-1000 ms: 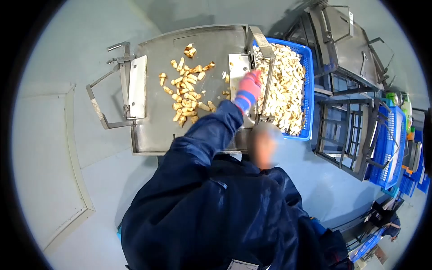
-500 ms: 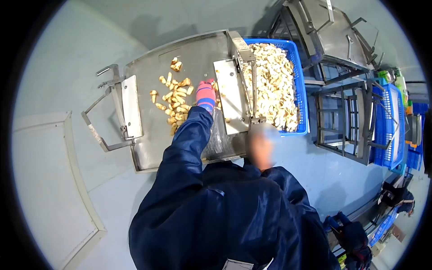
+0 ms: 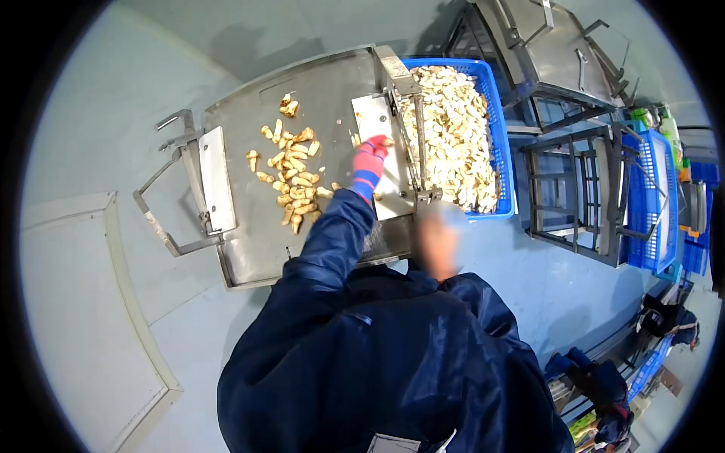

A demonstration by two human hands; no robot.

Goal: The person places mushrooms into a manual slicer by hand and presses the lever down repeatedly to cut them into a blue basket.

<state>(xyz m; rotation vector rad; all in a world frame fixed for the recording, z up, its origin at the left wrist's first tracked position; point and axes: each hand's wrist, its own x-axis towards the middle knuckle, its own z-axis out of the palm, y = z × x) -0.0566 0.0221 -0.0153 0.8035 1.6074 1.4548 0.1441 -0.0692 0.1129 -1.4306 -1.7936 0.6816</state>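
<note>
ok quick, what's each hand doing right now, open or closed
Left hand: closed, holding what looks like a mushroom piece.
Right hand: blurred, cannot tell whether open or closed.

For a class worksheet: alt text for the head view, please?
A pink-and-blue gloved left hand holds a mushroom at a white board on a steel table. Loose mushrooms lie left; a blue basket of mushroom slices stands right.
</note>
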